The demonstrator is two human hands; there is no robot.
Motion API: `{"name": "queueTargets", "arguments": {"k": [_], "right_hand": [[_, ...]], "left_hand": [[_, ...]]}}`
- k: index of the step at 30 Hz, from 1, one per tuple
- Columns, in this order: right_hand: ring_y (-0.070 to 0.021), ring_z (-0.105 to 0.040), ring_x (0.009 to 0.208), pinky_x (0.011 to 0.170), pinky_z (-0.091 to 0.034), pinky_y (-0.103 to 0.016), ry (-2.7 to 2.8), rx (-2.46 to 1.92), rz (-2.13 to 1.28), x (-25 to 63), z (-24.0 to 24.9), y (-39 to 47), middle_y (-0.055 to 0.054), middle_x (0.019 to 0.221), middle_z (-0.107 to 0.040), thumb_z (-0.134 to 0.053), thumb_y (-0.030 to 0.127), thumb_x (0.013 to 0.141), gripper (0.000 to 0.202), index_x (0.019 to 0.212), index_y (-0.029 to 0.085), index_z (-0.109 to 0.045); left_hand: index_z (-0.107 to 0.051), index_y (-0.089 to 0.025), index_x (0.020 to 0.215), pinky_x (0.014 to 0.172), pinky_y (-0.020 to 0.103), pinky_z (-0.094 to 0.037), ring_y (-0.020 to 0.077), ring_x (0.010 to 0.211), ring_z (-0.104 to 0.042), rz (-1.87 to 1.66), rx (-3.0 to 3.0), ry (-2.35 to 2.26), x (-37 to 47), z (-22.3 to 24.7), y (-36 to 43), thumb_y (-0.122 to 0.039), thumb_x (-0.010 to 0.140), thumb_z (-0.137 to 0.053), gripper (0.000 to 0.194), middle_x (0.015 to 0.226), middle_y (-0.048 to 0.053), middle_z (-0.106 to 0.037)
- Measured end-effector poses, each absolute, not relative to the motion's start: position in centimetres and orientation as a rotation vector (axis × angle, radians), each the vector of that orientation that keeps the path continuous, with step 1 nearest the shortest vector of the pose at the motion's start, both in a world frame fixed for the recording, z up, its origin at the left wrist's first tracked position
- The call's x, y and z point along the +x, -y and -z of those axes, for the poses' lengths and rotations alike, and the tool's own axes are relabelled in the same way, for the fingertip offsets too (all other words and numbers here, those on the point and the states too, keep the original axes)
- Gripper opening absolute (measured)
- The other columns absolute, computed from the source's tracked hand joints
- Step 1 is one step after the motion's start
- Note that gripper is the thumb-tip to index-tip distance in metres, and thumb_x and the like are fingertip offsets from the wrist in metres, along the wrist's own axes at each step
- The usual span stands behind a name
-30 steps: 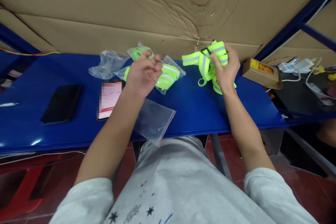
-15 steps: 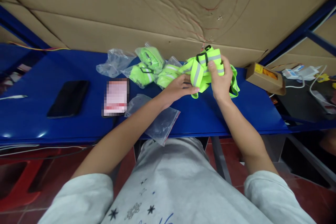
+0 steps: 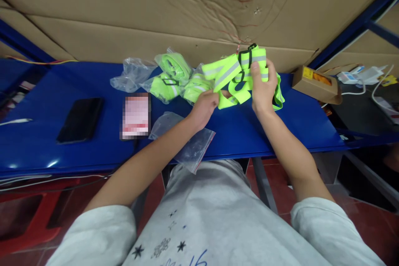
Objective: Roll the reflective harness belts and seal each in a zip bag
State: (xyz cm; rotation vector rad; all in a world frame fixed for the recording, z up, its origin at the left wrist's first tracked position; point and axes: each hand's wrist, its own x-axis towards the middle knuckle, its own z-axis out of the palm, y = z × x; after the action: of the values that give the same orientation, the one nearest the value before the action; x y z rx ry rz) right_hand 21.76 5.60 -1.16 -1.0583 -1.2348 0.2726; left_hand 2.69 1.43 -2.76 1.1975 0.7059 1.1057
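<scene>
A neon-yellow reflective strap [image 3: 228,74] with grey stripes and black buckles is stretched between my hands above the blue table. My right hand [image 3: 264,86] is closed round a folded bunch of it, thumb across the front. My left hand [image 3: 204,109] pinches a loop of the strap lower and to the left; its fingertips are partly hidden. Behind my left hand lie several similar straps packed in clear bags [image 3: 174,66]. An empty clear zip bag [image 3: 195,147] with a red seal lies under my left forearm, its corner past the table's front edge.
On the blue table [image 3: 40,87] lie a black phone [image 3: 80,119], a blurred-out pink item [image 3: 135,116] and a crumpled clear bag [image 3: 132,75]. An open cardboard box [image 3: 316,84] stands at the right, near white cables and a charger. A cardboard sheet [image 3: 124,12] backs the table.
My left hand has closed on the strap and shifted slightly left, drawing a length out straighter. My right hand keeps its hold on the bunch.
</scene>
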Motion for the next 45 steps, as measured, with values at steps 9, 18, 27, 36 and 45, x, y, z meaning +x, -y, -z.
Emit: {"name": "queueTargets", "arguments": {"k": [9, 18, 27, 36, 45], "right_hand": [[-0.0250, -0.072, 0.110, 0.101, -0.059, -0.045, 1.299, -1.158, -0.194, 23.0, 1.9, -7.1, -0.007, 0.116, -0.074, -0.061, 0.066, 0.094, 0.047, 0.119, 0.026, -0.065], [-0.0266, -0.072, 0.112, 0.104, -0.059, -0.049, 1.434, -1.173, -0.333, 21.4, 0.7, -4.8, -0.007, 0.119, -0.076, -0.056, 0.077, 0.094, 0.058, 0.121, 0.027, -0.066], [-0.0299, -0.058, 0.142, 0.125, -0.046, -0.051, 1.992, -0.873, 0.115, 22.6, -2.3, -1.3, -0.007, 0.148, -0.064, -0.066, 0.058, 0.097, 0.055, 0.147, 0.035, -0.060], [-0.0383, -0.048, 0.152, 0.127, -0.041, -0.063, 2.142, -1.018, -0.097, 20.5, -2.7, 0.7, 0.000, 0.155, -0.059, -0.059, 0.066, 0.096, 0.051, 0.143, 0.046, -0.064], [-0.0297, -0.077, 0.100, 0.093, -0.065, -0.050, 1.653, -1.113, -0.717, 20.9, -2.7, -0.9, -0.003, 0.088, -0.078, -0.072, 0.073, 0.085, 0.050, 0.092, 0.024, -0.079]], "left_hand": [[-0.055, -0.024, 0.082, 0.091, 0.043, -0.059, 0.0286, 0.104, -0.073, -1.192, 0.924, -0.546, 0.9, 0.4, -1.9, -0.035, 0.079, -0.056, 0.012, 0.074, 0.003, -0.067], [-0.048, -0.024, 0.090, 0.062, 0.032, -0.052, 0.0150, 0.067, -0.058, -1.224, 1.131, -0.698, 2.4, 0.8, -1.5, -0.053, 0.088, -0.070, 0.036, 0.085, 0.000, -0.054], [-0.043, -0.031, 0.143, 0.130, 0.047, -0.028, 0.0323, 0.158, -0.029, -1.463, 1.999, -0.800, -0.6, -1.8, -1.6, -0.035, 0.074, -0.094, 0.086, 0.163, 0.010, -0.036], [-0.068, -0.026, 0.122, 0.122, 0.048, -0.046, 0.0282, 0.137, -0.061, -0.943, 1.411, -0.559, 3.3, 1.4, 0.7, -0.035, 0.071, -0.092, 0.057, 0.126, 0.007, -0.072], [-0.075, -0.019, 0.114, 0.107, 0.048, -0.055, 0.0307, 0.114, -0.071, -0.638, 1.729, -0.713, 0.2, 1.6, -2.7, -0.038, 0.073, -0.088, 0.047, 0.116, 0.008, -0.078]]}}
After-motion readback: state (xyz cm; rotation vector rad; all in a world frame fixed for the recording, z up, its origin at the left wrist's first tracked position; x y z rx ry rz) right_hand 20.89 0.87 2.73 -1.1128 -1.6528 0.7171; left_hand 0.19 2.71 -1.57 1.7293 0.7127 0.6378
